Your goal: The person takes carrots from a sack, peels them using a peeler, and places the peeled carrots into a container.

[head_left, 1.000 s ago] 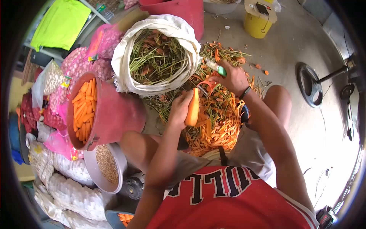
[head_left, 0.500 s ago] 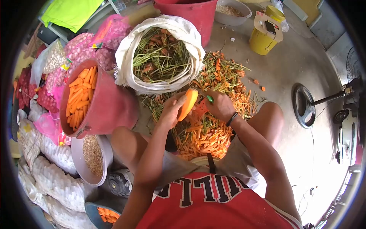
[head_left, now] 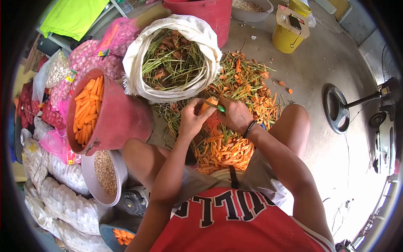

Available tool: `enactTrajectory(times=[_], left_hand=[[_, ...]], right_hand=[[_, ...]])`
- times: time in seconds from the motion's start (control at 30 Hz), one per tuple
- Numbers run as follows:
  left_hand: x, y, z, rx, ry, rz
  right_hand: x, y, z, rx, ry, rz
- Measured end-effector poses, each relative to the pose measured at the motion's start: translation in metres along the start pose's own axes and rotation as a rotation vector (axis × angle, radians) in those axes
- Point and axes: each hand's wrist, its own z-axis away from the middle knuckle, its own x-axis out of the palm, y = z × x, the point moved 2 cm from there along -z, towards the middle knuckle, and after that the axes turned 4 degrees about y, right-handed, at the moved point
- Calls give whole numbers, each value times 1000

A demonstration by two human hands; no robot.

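Note:
My left hand point(head_left: 192, 118) is closed around a peeled carrot point(head_left: 208, 103), whose end faces up and toward the right hand. In my right hand point(head_left: 236, 115) is a small knife point(head_left: 221, 108) with a green handle, its blade lying across the carrot's upper end. Both hands are close together over a heap of orange carrot peelings point(head_left: 226, 153) mixed with green stalks, between my bent knees. Just beyond the hands stands a white sack point(head_left: 135, 63) full of carrot tops and stalks.
To the left, a tilted red bucket point(head_left: 126, 122) holds peeled carrots. Near it are a grey basin point(head_left: 119, 168), white sacks point(head_left: 71, 201) and pink net bags point(head_left: 84, 59). A dark tub point(head_left: 107, 231) holds carrot pieces. A yellow bucket point(head_left: 283, 40) and a fan stand point(head_left: 331, 108) are on the right.
The carrot has turned from upright, with its long side showing, to end-on. My right hand has moved left, bringing the knife blade onto the carrot's end.

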Motion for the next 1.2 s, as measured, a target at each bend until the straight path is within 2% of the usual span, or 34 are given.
enactTrajectory(times=[0.07,0.17,0.2,0.27,0.33,0.37,0.4,0.5,0.53,0.57,0.63,0.67,0.77,0.8,0.87,0.93,0.97,1.03,1.13,1.2], left_hand=[[-1,5,2,-10,-17,-29],[-2,7,3,133,-55,-12],[-2,6,7,113,-66,22],[3,8,11,98,-112,89],[0,13,9,64,-97,102],[-6,12,7,51,-57,136],[-20,9,-1,-21,9,166],[-95,-3,-40,-169,267,338],[-124,-4,-59,-103,465,450],[-156,3,-80,38,542,651],[-232,18,-100,334,514,967],[-232,58,-99,256,815,1181],[-237,78,-109,348,850,810],[-232,69,-113,294,654,759],[-202,52,-124,155,488,383],[-177,4,-135,6,257,41],[-175,-44,-146,69,118,-462],[-144,-68,-124,-27,-177,-1162],[-110,-51,-114,-336,-433,-1464],[-112,-47,-116,-385,-503,-1498]], right_hand=[[4,3,-2,3,-22,22],[10,11,-4,49,-42,10],[30,37,-7,91,-245,223],[45,87,-13,290,-556,424],[42,85,-10,417,-792,431],[55,93,-3,369,-803,460],[66,104,2,313,-814,497],[56,87,10,324,-837,437],[55,84,10,315,-855,422],[55,84,8,287,-882,424],[56,94,7,228,-873,419],[60,103,9,194,-840,413],[59,105,8,159,-806,413],[57,105,7,159,-805,416],[64,113,3,170,-850,406],[64,115,-5,181,-898,384],[58,107,-10,187,-925,368],[57,103,-17,217,-964,338],[59,107,-22,262,-993,302],[58,108,-25,267,-979,273]])
